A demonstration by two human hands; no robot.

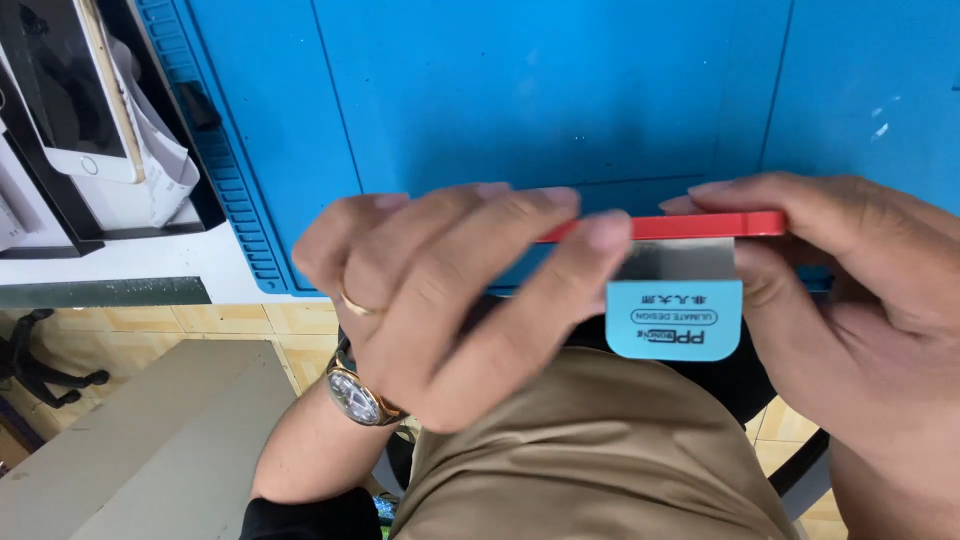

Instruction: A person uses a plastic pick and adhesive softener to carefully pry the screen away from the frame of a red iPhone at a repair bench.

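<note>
Item held: a red phone [700, 225], seen edge-on, lying level across the front edge of the blue work mat [520, 90] and held up off it between both your hands. Your left hand [450, 300] has its grip closed on the phone's left end, fingers curled over the top edge and fingertips pressed along the red frame; the left part of the phone is hidden behind those fingers. A gold ring sits on one finger of that hand, and a wristwatch [357, 397] with a gold case is on the wrist below it. Your right hand [860, 290] has its grip closed on the phone's right end, forefinger laid along the top edge and thumb below. Just under the phone, between your two hands, hangs a thin pry card [675, 310]: a metal blade at the top, touching the phone's lower edge, and a light blue plastic handle with rounded corners beneath it. Whether the blade sits inside the phone's seam cannot be told, nor which fingers steady the card. Behind the phone, the blue work mat covers the bench [130, 262], with ribbed slots along its left border. Well to the left of the phone, at the far corner, a black tray [100, 225] holds a white-and-gold phone [75, 95] propped on its side against some white paper. Below the phone lie your tan trousers [590, 460], and to the lower left of it a tiled floor and a grey box [150, 450].
</note>
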